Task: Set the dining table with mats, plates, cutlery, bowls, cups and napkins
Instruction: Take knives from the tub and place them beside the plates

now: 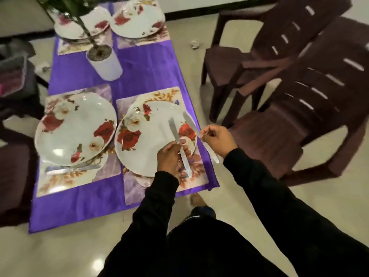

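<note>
Steel caught the light in both hands: each held one table knife above the near-right place setting. The left hand (168, 156) was curled round the middle of its knife (178, 146), blade pointing toward twelve o'clock over the floral plate (147, 136). The right hand (218, 139), at about three o'clock from the plate, pinched the second knife (191, 122) near its middle, blade angled toward eleven, handle trailing toward five. The hands were apart, probably because the person was separating the pair so that one could be laid beside this plate and the other kept for another setting.

Both knives looked plain, slim and rounded at the tip, with pale, smooth handles. The plate sat on a patterned mat (169, 94) on the purple tablecloth (139, 68). At nine o'clock, a second plate (75, 128) touched its rim, with cutlery (73, 168) apparently already laid below it. Two more plates lay at the far end, past a white plant pot (105, 64). Brown chairs (299, 76) stood at two o'clock. No bowls, cups or napkins were visible, so much of the job seemingly remained.
</note>
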